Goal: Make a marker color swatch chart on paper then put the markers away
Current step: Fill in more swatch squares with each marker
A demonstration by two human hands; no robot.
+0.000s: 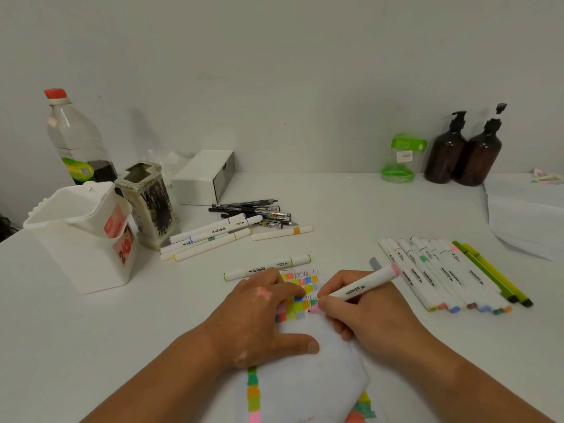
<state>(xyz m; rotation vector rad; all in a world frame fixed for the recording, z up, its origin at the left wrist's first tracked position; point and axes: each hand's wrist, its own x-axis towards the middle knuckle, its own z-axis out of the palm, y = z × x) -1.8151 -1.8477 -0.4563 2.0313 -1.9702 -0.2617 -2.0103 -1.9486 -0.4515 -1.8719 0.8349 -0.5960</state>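
1. Paper lies nearest the camera on the white table. A column of color blocks runs down its left edge and more blocks sit at its lower right corner, while its middle is bare.
2. The left hand lies flat on the sheet with its fingers straight and slightly spread. It pins the sheet down and covers part of the swatch grid.
3. The right hand pinches a pink marker like a pen, with the tip down at the grid's right side.
4. Judged from this, the swatching is well along, with many colors laid down. It looks unfinished, and no marker appears to have been put away.
5. A row of markers lies just right of the writing hand, with two green pens beside it. That leaves little room for the hand to sweep rightward.
6. One loose marker lies just beyond the paper. Farther back are another marker cluster and some black pens.
7. A white holder stands near the table's left edge and is a likely home for the markers. The bare table between it and the paper gives an open path.
8. A plastic bottle and two amber pump bottles stand at the wall, well apart from the work.
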